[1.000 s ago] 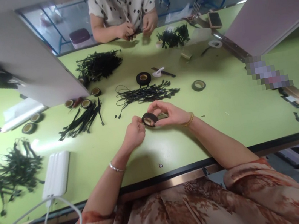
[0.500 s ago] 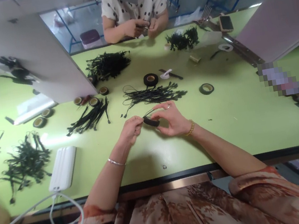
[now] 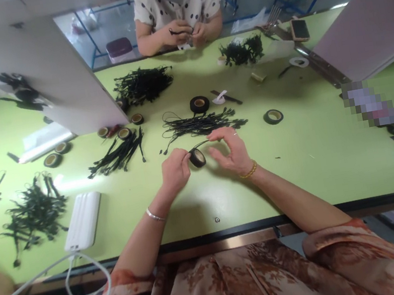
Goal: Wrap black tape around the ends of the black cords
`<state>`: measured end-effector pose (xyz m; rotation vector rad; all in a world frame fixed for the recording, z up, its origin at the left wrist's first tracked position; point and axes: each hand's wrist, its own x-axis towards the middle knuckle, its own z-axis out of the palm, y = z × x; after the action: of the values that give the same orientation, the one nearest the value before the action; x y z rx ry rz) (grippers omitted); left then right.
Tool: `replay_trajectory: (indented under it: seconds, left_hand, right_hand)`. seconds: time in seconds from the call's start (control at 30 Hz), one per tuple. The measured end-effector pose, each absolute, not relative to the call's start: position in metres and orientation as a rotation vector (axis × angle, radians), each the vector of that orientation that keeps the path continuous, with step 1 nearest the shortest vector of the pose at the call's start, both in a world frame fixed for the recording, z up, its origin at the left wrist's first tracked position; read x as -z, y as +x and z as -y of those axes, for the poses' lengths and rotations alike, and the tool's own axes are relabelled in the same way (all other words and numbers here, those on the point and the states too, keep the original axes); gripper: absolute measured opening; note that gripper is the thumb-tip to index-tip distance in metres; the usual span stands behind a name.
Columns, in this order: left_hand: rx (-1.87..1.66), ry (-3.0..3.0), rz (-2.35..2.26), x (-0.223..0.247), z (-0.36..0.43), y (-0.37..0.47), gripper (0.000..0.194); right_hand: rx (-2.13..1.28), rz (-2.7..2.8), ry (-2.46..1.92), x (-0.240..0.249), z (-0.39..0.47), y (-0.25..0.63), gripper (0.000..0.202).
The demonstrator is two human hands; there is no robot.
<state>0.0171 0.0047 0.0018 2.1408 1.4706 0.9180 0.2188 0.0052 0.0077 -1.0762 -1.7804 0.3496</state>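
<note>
My left hand [image 3: 176, 172] is closed in a pinch on a thin black cable [image 3: 201, 144]. Just right of those fingertips hangs a roll of black tape [image 3: 194, 160], tilted so that its pale core shows; the tape's contact with the cable is too small to make out. The cable runs to the upper fingertips of my right hand [image 3: 231, 152], where it appears held between the fingers. My right thumb is apart from them and off the roll. Behind both hands lies a bundle of black cables [image 3: 201, 124] with small connectors.
More tape rolls [image 3: 273, 116] lie about the green table [image 3: 299, 170]. Cable piles [image 3: 143, 85] sit at the back and left. A white power bank [image 3: 83, 222] with a cord is at left. Partitions [image 3: 56, 75] flank the workspace. Opposite, a person's hands [image 3: 181, 33] handle a small black item.
My right thumb and forefinger have let go of the tape roll and opened. The roll has turned, showing its core. My left hand has rolled over slightly, still pinching.
</note>
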Motion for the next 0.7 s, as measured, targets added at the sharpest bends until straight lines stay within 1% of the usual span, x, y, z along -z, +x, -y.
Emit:
replay_trajectory:
  seconds: [0.13,0.2,0.3,0.37,0.43,0.57,0.7]
  left_hand:
    - [-0.705,2.492,-1.378,-0.002,0.001,0.02,0.023]
    - [-0.619,2.616,-1.307,0.0,0.004,0.022,0.02]
    - [-0.53,2.772,-1.218,0.0,0.007,0.023,0.019]
    - [-0.496,2.859,-1.172,0.0,0.008,0.024,0.02]
    - [-0.474,2.914,-1.131,-0.001,0.009,0.024,0.021]
    - [-0.447,2.866,-1.1,0.0,0.012,0.029,0.021]
    - [-0.421,2.727,-1.186,0.001,0.016,0.036,0.016]
  right_hand:
    - [-0.406,1.82,-1.175,-0.014,-0.008,0.224,0.021]
    - [-0.517,1.908,-1.249,-0.015,-0.01,0.226,0.02]
    - [-0.853,1.96,-1.342,-0.015,-0.012,0.227,0.026]
    - [-1.1,1.925,-1.331,-0.014,-0.012,0.226,0.029]
    - [-1.265,1.868,-1.279,-0.013,-0.012,0.224,0.032]
    - [-1.412,1.677,-1.288,-0.006,-0.008,0.215,0.031]
    - [-1.402,1.291,-1.223,0.001,-0.006,0.205,0.042]
